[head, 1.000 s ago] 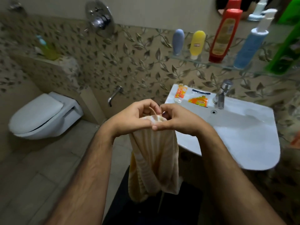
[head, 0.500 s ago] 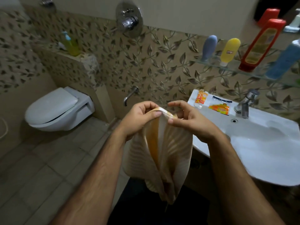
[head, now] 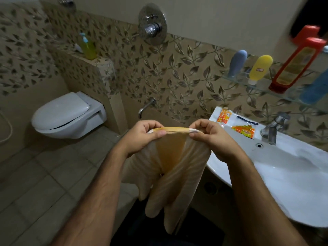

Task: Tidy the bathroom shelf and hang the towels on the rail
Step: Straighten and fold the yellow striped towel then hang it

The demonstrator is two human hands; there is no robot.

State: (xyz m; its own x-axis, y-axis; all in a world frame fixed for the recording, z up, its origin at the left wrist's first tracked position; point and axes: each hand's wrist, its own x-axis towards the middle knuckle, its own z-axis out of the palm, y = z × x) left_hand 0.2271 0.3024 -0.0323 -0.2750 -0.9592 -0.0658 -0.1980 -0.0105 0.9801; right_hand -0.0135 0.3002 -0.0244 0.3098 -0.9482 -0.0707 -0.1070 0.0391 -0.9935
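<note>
A beige and orange striped towel [head: 170, 167] hangs in front of me, held by its top edge. My left hand [head: 142, 135] pinches the left end of that edge and my right hand [head: 211, 135] pinches the right end, a short stretch of hem taut between them. The rest of the towel droops in folds below my wrists. At the upper right a glass shelf [head: 262, 87] on the wall carries a grey-blue bottle [head: 237, 63], a yellow bottle [head: 260, 69], a red bottle [head: 294, 66] and a blue one [head: 316, 87]. No towel rail is in view.
A white sink [head: 287, 176] with a chrome tap [head: 273, 128] sits at the right, orange sachets [head: 244, 131] on its rim. A white toilet [head: 65, 116] hangs at the left. A green pump bottle [head: 87, 47] stands on the tiled ledge. Wall spout [head: 146, 106] and shower mixer [head: 152, 23] are ahead.
My hands have drawn apart along the towel's top edge, spreading it open. The view has swung left, so the sink and shelf sit further right.
</note>
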